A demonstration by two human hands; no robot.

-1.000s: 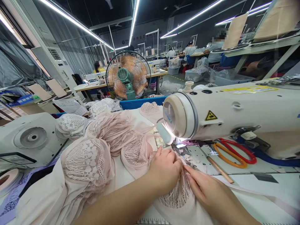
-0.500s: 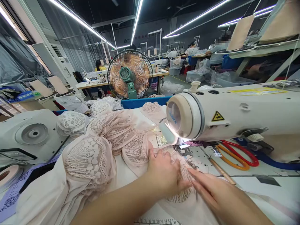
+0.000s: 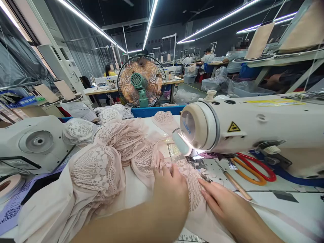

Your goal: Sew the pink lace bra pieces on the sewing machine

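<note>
A pale pink lace bra lies under both hands, its upper part reaching toward the lit needle area of the white sewing machine. My left hand has its fingers curled on the lace, closed on the fabric just left of the needle area. At the right edge of the same cup, my right hand holds the fabric with fingers close together. The needle itself is hidden behind the machine head. Beside my left fingertips lies another lace cup, joined to a heap of pink bras.
A stack of lace cups stands at the left. Red-handled scissors and a wooden-handled tool lie right of the needle area. A ruler shows at the front edge. A fan stands beyond the table.
My left hand has shifted slightly left and turned, its thumb now out of sight. The two hands are farther apart, showing more of the lace between them.
</note>
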